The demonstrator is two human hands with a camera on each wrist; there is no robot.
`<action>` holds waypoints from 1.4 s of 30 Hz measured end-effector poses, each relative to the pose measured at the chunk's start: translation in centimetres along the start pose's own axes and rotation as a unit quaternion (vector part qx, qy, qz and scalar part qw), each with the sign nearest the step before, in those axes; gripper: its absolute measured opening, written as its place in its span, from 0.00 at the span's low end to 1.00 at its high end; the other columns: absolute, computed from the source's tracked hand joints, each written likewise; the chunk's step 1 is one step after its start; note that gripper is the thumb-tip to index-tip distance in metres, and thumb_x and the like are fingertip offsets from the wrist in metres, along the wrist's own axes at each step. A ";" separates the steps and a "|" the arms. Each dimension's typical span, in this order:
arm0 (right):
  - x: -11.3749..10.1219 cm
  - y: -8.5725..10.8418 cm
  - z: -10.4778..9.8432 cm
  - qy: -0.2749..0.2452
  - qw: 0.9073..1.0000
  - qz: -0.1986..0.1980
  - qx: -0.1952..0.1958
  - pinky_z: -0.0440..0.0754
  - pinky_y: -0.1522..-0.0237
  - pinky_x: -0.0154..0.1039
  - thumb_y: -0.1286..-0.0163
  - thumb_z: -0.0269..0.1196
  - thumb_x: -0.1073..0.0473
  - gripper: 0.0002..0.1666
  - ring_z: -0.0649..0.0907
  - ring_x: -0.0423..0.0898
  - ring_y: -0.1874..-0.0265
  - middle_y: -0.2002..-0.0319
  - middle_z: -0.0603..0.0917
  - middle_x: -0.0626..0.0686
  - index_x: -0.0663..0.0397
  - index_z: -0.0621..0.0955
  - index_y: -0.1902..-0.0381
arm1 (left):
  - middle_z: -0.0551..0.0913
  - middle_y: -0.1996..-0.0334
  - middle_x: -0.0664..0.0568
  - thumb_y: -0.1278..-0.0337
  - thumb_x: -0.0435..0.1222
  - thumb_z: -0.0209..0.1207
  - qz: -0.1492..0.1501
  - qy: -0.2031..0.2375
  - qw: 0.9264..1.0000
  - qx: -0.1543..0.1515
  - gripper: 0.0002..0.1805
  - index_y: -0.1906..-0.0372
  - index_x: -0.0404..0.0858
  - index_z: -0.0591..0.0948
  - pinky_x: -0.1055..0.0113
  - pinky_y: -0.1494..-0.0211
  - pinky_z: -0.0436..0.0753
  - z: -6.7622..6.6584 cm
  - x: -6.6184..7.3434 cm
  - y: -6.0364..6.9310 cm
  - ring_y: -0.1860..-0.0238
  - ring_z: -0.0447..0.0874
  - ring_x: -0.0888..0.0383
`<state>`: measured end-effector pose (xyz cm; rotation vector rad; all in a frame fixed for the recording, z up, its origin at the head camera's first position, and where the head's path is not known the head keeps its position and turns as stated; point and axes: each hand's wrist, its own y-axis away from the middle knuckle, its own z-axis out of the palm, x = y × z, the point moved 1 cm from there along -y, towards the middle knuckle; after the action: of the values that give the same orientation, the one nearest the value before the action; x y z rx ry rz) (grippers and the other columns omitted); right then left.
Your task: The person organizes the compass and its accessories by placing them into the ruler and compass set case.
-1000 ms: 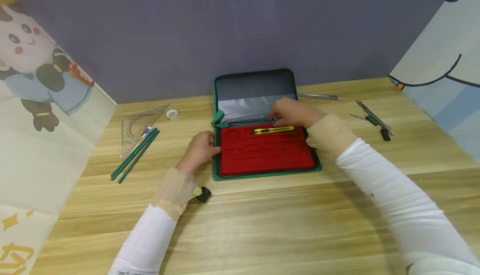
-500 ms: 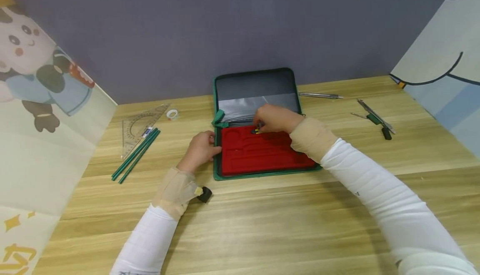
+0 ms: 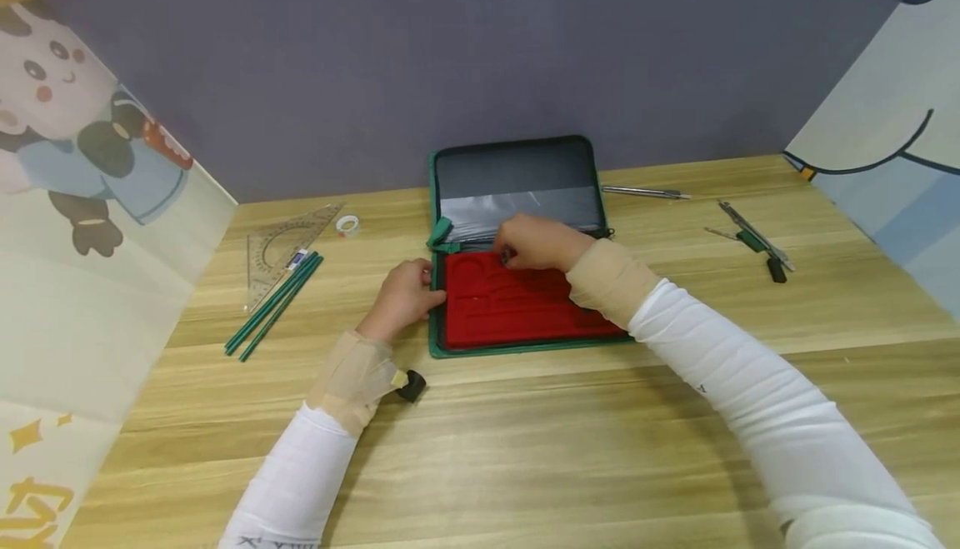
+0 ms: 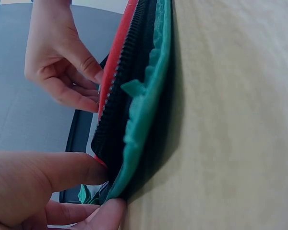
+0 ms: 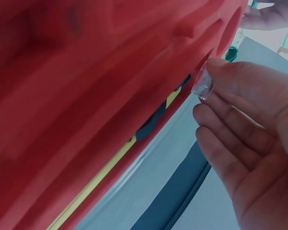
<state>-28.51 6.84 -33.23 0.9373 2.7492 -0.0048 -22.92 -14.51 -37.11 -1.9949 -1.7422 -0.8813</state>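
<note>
A zip case (image 3: 442,355) with green edging lies unfolded on the table, its red moulded tray (image 3: 525,316) facing up. My left hand (image 3: 401,299) grips the case's left edge, thumb on the inner side and fingers on the outer side in the left wrist view. Over the tray's upper left part, my right hand (image 3: 536,242) pinches a small clear plastic piece (image 5: 203,84) between thumb and fingers. Beside it, a yellow utility knife (image 5: 98,179) with a black slider lies in a slot of the tray; the right hand hides it in the head view.
Left of the case lie a clear set square (image 3: 258,262), green pencils (image 3: 273,307) and a white tape roll (image 3: 347,225). To the right are a silver pen-like tool (image 3: 645,192) and a metal compass (image 3: 750,228). A grey wall (image 3: 487,49) stands behind the case.
My right hand has moved left along the tray's top edge, from near the knife's right end past its left end. The left hand stays on the case's edge.
</note>
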 end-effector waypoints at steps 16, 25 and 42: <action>-0.5 -0.6 0.4 -0.012 1.000 0.012 0.001 0.81 0.64 0.40 0.42 0.65 0.69 0.08 0.80 0.46 0.71 0.67 0.84 0.54 0.61 0.85 0.63 | 0.77 0.52 0.35 0.49 0.31 0.61 -0.004 0.004 1.000 0.000 0.28 0.42 0.25 0.71 0.69 0.78 0.83 -0.1 0.3 0.0 0.76 0.83 0.53; -0.5 -0.7 0.2 -0.010 1.000 0.010 0.000 0.81 0.61 0.42 0.42 0.65 0.69 0.09 0.81 0.48 0.68 0.65 0.85 0.55 0.62 0.85 0.62 | 0.77 0.53 0.36 0.48 0.32 0.61 -0.007 -0.002 1.000 -0.002 0.28 0.42 0.25 0.71 0.70 0.78 0.82 -0.1 0.3 0.0 0.80 0.82 0.56; -0.1 -1.2 0.3 -0.020 1.000 0.023 -0.005 0.82 0.57 0.44 0.42 0.65 0.69 0.12 0.82 0.50 0.63 0.61 0.85 0.58 0.64 0.84 0.59 | 0.77 0.53 0.36 0.48 0.32 0.61 -0.013 -0.012 1.000 -0.002 0.28 0.41 0.26 0.70 0.70 0.78 0.82 0.0 0.0 -0.2 0.79 0.82 0.55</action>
<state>-29.05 5.76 -33.60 0.9872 2.6885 -0.0016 -23.14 -14.45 -37.13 -1.9979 -1.7844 -0.8739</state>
